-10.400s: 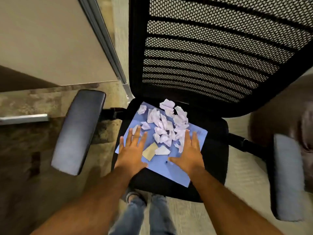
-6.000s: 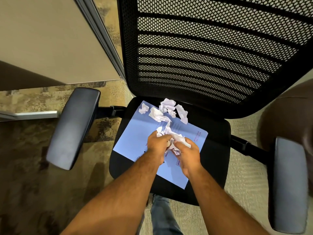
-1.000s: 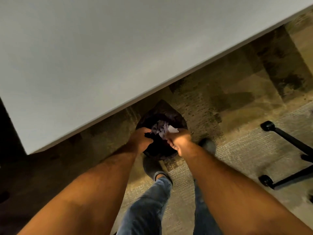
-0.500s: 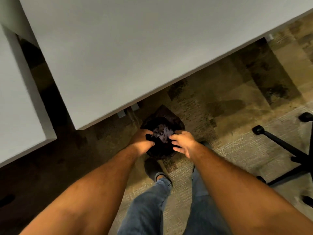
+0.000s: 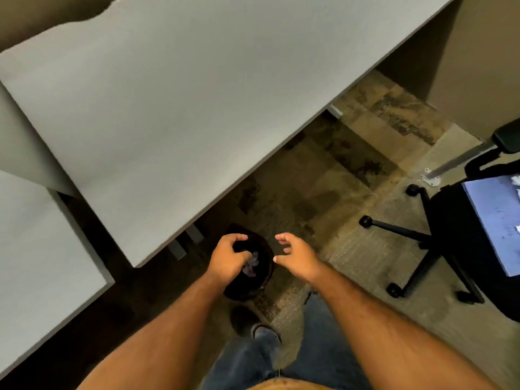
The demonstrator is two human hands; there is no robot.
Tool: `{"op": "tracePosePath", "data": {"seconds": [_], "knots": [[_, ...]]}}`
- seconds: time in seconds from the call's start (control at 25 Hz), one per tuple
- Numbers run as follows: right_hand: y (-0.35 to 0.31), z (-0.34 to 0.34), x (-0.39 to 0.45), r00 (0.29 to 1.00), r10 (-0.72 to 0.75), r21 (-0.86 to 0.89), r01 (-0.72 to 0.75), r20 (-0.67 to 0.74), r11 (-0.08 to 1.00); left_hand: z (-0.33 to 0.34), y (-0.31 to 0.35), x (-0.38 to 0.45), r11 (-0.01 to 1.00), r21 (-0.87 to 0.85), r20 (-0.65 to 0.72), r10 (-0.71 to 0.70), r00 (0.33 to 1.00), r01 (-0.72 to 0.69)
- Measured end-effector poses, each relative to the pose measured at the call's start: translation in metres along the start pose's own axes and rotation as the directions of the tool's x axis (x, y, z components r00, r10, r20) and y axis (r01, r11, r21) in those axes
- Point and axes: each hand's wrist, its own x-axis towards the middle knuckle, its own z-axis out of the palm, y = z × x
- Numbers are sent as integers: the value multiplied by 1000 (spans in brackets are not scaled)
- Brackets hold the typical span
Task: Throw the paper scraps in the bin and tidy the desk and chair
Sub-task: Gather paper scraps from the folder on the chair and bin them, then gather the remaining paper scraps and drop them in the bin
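Scraps of pale crumpled paper (image 5: 251, 265) are seen inside one small black round bin (image 5: 261, 280), just beneath the left hand's (image 5: 228, 261) loosely curled, empty fingers. Fingers of the right hand (image 5: 295, 256) are spread apart, empty. One blue paper sheet (image 5: 495, 220) lies on one black wheeled office chair (image 5: 444, 220), well right of both.

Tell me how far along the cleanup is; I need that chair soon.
Done: a wad of paper scraps lies in the black bin by the desk. In hand: nothing; the left hand and right hand hover open over the bin. Left: the blue sheet on the chair holds a few white scraps at the frame's edge, and chair tidying remains.
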Motion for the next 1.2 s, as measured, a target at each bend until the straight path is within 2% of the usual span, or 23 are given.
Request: {"op": "tracePosePath", "data": {"seconds": [0.12, 0.24, 0.52, 0.68, 0.84, 1.04, 1.2], "knots": [[8, -48, -28, 987, -92, -126, 76, -131, 989, 12, 43, -8, 985, 116, 66, 122, 990, -129], [28, -103, -54, 959, -121, -102, 98, -257, 990, 39, 97, -10, 928, 250, 187, 234, 954, -276], [117, -248, -98, 903, -55, -50, 37, -426, 998, 170, 227, -8, 844, 357, 305, 300, 904, -401], [194, -338, -134, 862, 26, 17, -21, -506, 1000, 272, 311, -7, 729, 395, 451, 376, 809, -559], [257, -407, -167, 777, 105, 99, -55, -621, 994, 370, 378, -10, 628, 388, 567, 415, 712, -675], [310, -466, -194, 654, 209, 216, -71, -727, 974, 469, 433, -20, 545, 338, 657, 447, 607, -767], [333, -495, -192, 625, 267, 269, -94, -734, 959, 522, 464, -13, 493, 309, 713, 446, 541, -813]]}}
